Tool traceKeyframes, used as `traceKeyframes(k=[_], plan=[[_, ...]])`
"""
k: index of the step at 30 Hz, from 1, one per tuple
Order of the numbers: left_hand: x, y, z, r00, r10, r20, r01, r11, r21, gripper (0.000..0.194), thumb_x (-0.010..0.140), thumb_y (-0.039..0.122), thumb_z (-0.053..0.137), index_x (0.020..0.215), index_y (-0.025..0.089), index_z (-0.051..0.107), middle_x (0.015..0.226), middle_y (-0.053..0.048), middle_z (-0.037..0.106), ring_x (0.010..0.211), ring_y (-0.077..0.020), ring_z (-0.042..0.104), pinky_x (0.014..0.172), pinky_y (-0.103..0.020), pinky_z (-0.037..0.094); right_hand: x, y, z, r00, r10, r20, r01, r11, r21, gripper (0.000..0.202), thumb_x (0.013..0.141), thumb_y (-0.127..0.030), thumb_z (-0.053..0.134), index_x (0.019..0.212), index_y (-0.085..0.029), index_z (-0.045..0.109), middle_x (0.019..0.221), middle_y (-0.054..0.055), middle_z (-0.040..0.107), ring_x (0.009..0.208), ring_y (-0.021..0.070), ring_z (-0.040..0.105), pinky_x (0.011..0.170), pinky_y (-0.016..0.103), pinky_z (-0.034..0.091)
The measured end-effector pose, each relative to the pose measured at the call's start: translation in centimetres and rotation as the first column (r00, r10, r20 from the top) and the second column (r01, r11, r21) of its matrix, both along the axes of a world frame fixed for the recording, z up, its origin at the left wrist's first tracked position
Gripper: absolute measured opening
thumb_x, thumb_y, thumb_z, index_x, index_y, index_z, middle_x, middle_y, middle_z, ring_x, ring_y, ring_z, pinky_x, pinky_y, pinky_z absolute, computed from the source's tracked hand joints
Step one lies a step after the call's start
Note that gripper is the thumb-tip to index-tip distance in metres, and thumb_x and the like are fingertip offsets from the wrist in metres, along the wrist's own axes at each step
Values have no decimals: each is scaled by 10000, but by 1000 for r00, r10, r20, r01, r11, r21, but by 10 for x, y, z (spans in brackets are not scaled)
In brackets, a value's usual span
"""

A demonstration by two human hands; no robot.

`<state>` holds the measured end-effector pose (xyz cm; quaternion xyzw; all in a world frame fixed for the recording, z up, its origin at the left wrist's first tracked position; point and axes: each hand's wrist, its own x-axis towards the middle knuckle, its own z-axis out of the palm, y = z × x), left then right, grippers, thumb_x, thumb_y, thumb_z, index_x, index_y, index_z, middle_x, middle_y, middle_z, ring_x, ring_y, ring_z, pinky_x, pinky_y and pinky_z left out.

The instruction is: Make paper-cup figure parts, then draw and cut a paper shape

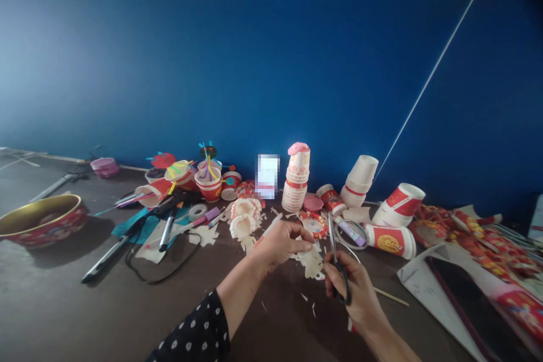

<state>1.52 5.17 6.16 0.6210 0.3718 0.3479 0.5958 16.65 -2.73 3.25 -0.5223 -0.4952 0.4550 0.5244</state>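
Observation:
In my right hand (350, 285) is a pair of scissors (333, 249) with dark handles, blades pointing up and away from me. To its left, my left hand (283, 244) is closed, fingers bent and thumb drawn in towards them; what sits between the fingertips, if anything, cannot be made out. Cream paper scraps (311, 264) lie just under and beyond those fingertips. Behind them is a red-and-white cut paper piece (314, 225). A cluster of white frilled paper shapes (244, 219) stands to the left of my left hand.
A stack of paper cups (294, 195) topped with pink stands by the blue partition (254, 68). More red-and-white cups (390, 241) lie to the right, near a phone (475, 305). At left are a gold-lined bowl (46, 220), a black-and-silver tool (112, 254) and a cable (161, 281).

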Motion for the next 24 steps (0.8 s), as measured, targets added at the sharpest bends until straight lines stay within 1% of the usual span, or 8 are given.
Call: traceKeyframes(k=[2, 5, 9, 12, 14, 17, 21, 24], plan=[[1, 0, 0, 1000, 7, 6, -7, 1000, -2, 109, 543, 216, 656, 634, 157, 651, 576, 21, 556, 551, -98, 440, 556, -216, 312, -1, -1, 2, 1000, -14, -10, 15, 1000, 7, 259, 714, -411, 611, 757, -172, 521, 444, -67, 506, 394, 82, 464, 422, 190, 349], [2, 0, 0, 1000, 5, 7, -5, 1000, 4, 126, 537, 223, 668, 639, 153, 640, 558, 34, 520, 530, -87, 413, 530, -210, 289, -1, -2, 1, 999, 16, -31, -16, 1000, -6, 260, 723, -414, 602, 769, -168, 530, 438, -66, 507, 387, 82, 463, 417, 190, 348], [7, -3, 0, 995, 3, 96, 5, 997, -81, 220, 513, 232, 709, 695, 138, 628, 530, 46, 487, 496, -71, 398, 506, -201, 282, -3, -2, -4, 999, 32, -11, -32, 999, -20, 272, 701, -419, 619, 703, -164, 523, 422, -68, 489, 361, 77, 445, 393, 187, 344], [15, -10, -3, 969, 63, 239, -16, 981, -193, 318, 520, 331, 732, 732, 126, 611, 568, 19, 533, 492, -73, 428, 504, -204, 308, -4, -1, -6, 999, -30, -10, 30, 1000, 5, 276, 713, -424, 608, 688, -166, 516, 420, -70, 473, 361, 74, 435, 386, 184, 336], [21, -16, -6, 937, 32, 348, 62, 964, -257, 370, 569, 428, 691, 758, 119, 612, 615, -12, 562, 512, -90, 469, 519, -221, 339, -3, 0, -7, 995, -96, -35, 97, 995, 20, 285, 709, -438, 611, 698, -170, 514, 434, -70, 468, 367, 77, 433, 387, 190, 346], [30, -23, -13, 918, -28, 395, 127, 965, -228, 373, 545, 405, 712, 741, 98, 633, 651, -45, 596, 559, -115, 509, 565, -240, 372, -3, 2, -8, 984, -158, -80, 163, 985, 61, 296, 702, -456, 615, 694, -177, 517, 452, -72, 451, 379, 82, 428, 389, 197, 353], [35, -24, -20, 937, 71, 341, 3, 977, -213, 285, 542, 365, 706, 632, 106, 628, 561, -26, 578, 508, -114, 483, 527, -243, 357, -3, 1, -4, 990, -135, -51, 138, 987, 77, 292, 695, -457, 623, 675, -181, 531, 448, -71, 467, 402, 89, 439, 406, 197, 349], [30, -17, -17, 928, 165, 333, -98, 973, -210, 233, 548, 315, 698, 619, 106, 624, 542, -18, 570, 490, -97, 465, 511, -227, 334, -4, -1, 0, 997, -73, 23, 72, 997, 41, 288, 684, -447, 637, 692, -173, 548, 450, -63, 494, 408, 92, 453, 415, 197, 354]])
